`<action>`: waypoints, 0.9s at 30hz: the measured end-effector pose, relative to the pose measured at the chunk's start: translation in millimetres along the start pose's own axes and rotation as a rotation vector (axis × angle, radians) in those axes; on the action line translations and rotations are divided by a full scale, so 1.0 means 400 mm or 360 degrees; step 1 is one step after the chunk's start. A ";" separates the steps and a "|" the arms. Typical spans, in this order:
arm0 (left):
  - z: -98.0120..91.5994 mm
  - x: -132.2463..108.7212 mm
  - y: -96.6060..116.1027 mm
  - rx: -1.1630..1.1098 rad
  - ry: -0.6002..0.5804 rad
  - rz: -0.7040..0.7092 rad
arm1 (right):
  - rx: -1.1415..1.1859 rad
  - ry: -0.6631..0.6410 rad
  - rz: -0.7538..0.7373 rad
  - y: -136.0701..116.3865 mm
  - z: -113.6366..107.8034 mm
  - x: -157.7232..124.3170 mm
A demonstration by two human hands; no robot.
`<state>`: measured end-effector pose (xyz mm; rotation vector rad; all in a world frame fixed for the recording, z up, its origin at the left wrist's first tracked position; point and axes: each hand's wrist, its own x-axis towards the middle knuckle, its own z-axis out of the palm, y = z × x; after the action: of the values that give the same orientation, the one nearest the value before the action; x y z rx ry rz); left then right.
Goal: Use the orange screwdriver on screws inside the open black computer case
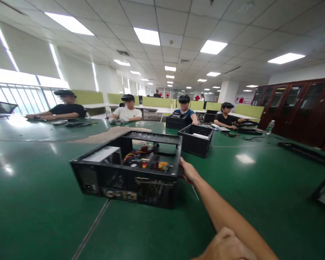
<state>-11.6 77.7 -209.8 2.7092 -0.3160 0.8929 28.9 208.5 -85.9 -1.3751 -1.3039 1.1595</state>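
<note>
Head view, first speaker: Where is the black, open-topped metal computer case [130, 173] found, and what is seen inside it?

Second speaker: It is set flat on the dark green table top [29, 187], near the middle of the scene and a little to the left. A silver box-shaped power supply [103, 154] is seen in its left part. A bundle of red, yellow and black cables [142, 159] is laid to the right of that.

First speaker: How are the hands placed?

Second speaker: The right hand [188, 171] is stretched out to the near right corner of the case. Whether the wall is touched cannot be told. Its fingers are closed round a red-handled tool [191, 182], whose thin grey shaft is pointed back toward the near side. The left hand [224, 247] is kept low at the near edge, just beside the right forearm. Only its knuckles are shown, so it cannot be told whether its fingers are open or closed.

First speaker: And farther out?

Second speaker: A second black open case [196, 139] is placed just beyond, to the far right. A third black case [177, 122] is set farther still, in front of a seated person in a blue shirt [184, 112]. Three more persons are seated along the far side. A clear plastic water bottle [270, 127] is stood at the far right, before dark brown wooden cabinets [300, 104].
</note>
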 end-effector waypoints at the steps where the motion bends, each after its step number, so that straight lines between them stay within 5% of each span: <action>1: -0.005 -0.017 -0.012 0.0034 0.0076 -0.0014 | 0.0100 -0.0195 0.0043 0.008 0.050 0.022; 5: -0.063 -0.061 -0.038 0.0038 0.0527 -0.0139 | 0.0379 -0.0804 0.0178 0.061 0.193 0.038; 8: -0.113 -0.051 -0.038 -0.0094 0.0769 -0.0293 | 0.0476 -0.0891 0.0211 0.098 0.214 0.021; 15: -0.157 -0.005 -0.016 -0.0315 0.0694 -0.0351 | 0.0542 -0.0929 0.0227 0.131 0.158 0.001; 27: -0.174 0.006 -0.002 -0.0150 0.0407 -0.0418 | 0.0516 -0.0949 0.0160 0.138 0.157 0.003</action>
<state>-47.7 100.7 -154.6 2.4399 0.0487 1.0968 -23.8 206.9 -150.8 -0.8920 -1.3693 1.8520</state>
